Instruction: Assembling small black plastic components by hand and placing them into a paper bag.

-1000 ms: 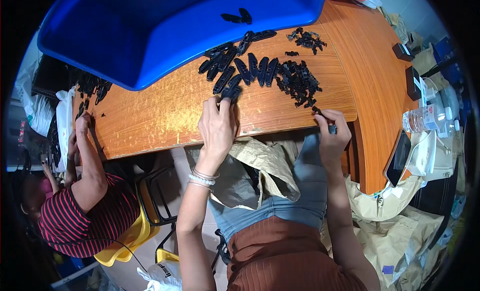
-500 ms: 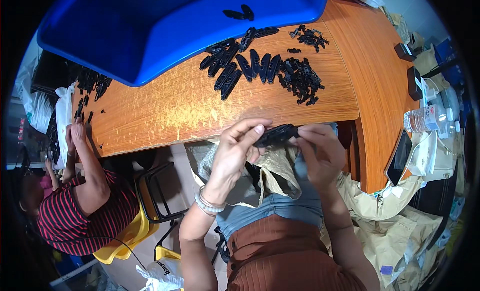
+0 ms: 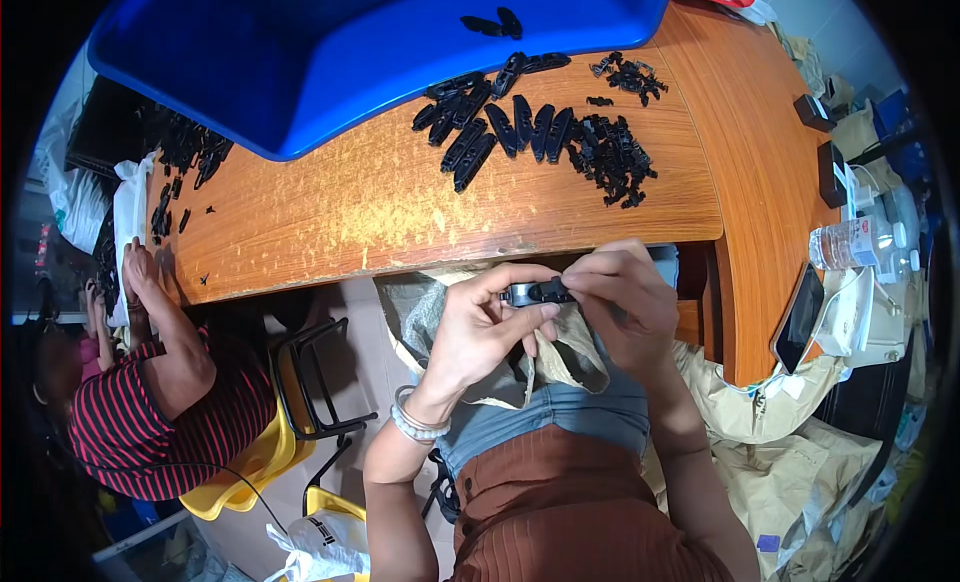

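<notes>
A glossy black plastic part point(image 3: 537, 292) is held over my lap, just off the table's near edge. My left hand point(image 3: 478, 327) grips its left end, with the thumb along the near side and the fingers behind. At the other end, the fingertips of my right hand point(image 3: 628, 297) pinch together against the part. Whether they also hold a small clip is hidden. On the table beyond lie several long oval black plastic parts point(image 3: 502, 130), some in a row and some heaped. To their right is a pile of small black clips point(image 3: 608, 160), with a smaller group point(image 3: 637, 79) behind it.
A big blue bin point(image 3: 360, 102) covers the table's far left, two black pieces point(image 3: 490, 24) inside. At left, a person in a striped shirt point(image 3: 170, 417) works by more black parts point(image 3: 190, 147). A phone point(image 3: 800, 317) and water bottle point(image 3: 842, 244) sit right. An open sack point(image 3: 575, 357) covers my lap.
The black part has been turned over and drawn slightly nearer, showing a different side. My left thumb has shifted along its near side, and my right fingers have curled closer around its end.
</notes>
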A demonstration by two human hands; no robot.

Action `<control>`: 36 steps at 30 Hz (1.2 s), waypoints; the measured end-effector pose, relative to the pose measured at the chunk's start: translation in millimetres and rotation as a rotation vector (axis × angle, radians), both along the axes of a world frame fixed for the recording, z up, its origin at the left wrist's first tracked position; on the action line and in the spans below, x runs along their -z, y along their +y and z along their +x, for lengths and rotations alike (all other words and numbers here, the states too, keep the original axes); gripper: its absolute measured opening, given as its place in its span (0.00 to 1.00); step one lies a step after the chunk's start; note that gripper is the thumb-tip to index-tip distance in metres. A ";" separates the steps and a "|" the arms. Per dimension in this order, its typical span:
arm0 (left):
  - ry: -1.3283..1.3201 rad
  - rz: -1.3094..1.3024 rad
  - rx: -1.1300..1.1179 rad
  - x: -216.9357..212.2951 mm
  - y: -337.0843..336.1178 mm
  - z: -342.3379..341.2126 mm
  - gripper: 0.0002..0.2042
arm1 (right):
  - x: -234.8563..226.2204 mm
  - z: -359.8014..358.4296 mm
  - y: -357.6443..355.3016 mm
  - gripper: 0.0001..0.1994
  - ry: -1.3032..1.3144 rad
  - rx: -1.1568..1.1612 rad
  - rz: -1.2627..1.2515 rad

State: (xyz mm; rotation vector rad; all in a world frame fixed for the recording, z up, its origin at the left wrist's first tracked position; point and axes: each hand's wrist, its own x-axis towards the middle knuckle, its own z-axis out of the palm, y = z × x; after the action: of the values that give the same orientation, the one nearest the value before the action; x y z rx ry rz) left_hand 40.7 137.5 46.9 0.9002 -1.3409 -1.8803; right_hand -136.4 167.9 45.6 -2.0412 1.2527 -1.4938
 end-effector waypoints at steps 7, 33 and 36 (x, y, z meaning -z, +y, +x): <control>0.079 -0.001 -0.053 1.9 1.1 0.9 0.13 | 0.1 3.6 5.4 0.10 0.230 0.101 -0.095; 0.165 -0.013 -0.196 26.8 -52.6 0.6 0.09 | 51.8 -59.2 -55.1 0.07 0.136 0.513 0.008; -0.116 -0.200 -0.472 29.5 -83.8 1.2 0.11 | 56.7 -80.0 -77.6 0.07 0.328 0.709 0.007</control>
State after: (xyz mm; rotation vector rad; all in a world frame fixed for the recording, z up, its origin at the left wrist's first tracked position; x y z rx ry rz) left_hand 42.0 53.7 17.4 1.1196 -1.2248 -1.3300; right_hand -216.4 90.3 -11.0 -1.9894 2.2834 -1.4208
